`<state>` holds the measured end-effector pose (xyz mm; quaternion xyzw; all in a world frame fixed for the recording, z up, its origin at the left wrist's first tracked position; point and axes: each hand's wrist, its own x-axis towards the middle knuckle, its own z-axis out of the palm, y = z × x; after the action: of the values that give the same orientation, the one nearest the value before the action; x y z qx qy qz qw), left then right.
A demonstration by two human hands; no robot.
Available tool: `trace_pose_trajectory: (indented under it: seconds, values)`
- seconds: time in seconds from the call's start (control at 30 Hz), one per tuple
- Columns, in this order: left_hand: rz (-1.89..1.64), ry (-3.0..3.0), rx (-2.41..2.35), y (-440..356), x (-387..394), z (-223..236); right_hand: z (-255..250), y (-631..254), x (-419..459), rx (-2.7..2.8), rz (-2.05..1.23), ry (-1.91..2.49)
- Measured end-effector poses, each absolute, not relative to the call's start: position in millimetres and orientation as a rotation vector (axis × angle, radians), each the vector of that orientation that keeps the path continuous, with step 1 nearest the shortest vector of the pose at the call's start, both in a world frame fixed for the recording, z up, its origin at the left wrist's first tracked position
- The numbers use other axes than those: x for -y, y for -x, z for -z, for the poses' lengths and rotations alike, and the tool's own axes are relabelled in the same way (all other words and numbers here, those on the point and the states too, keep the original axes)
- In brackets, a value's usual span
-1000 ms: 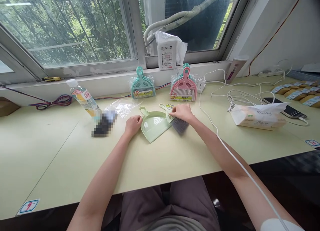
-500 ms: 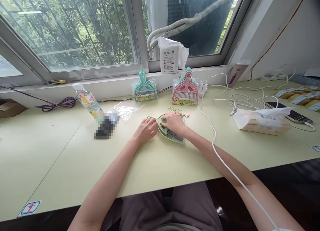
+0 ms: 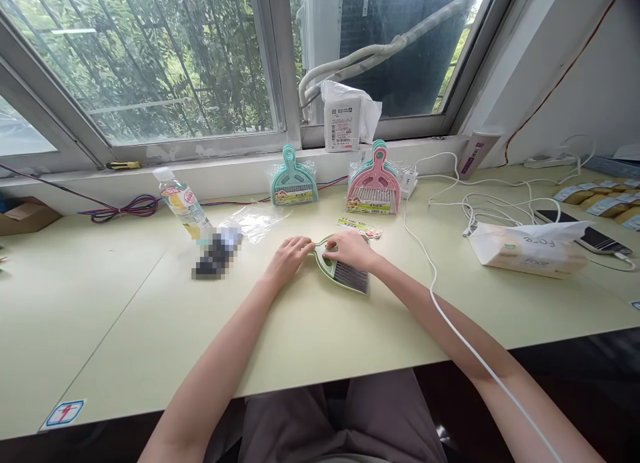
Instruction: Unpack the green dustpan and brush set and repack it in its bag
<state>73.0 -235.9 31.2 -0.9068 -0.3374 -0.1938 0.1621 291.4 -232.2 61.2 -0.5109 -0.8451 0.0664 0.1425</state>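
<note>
one smooth clear bottle (image 3: 185, 206) and one crinkled film sheet (image 3: 257, 221) on the table (image 3: 125, 323). one curved green dustpan (image 3: 336, 284) is held at its handle by the left hand (image 3: 290, 256). one grey-bristled brush (image 3: 353, 276) is laid over it, gripped by the right hand (image 3: 349, 249). one flat printed card (image 3: 359, 228) behind.
</note>
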Motion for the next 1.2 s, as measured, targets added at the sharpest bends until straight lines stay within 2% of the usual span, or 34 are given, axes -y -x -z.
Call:
trace_pose_trajectory:
  seconds: [0.33,0.67,1.2]
  values:
    - [0.479,2.6,1.097,-76,239,-33,-48,-289,230,2.497,-0.186,1.301]
    - [0.413,2.567,1.108,-77,239,-35,-39,-288,227,2.443,-0.209,1.31]
    - [0.562,2.713,1.226,-77,236,-31,-38,-286,227,2.427,-0.226,1.326]
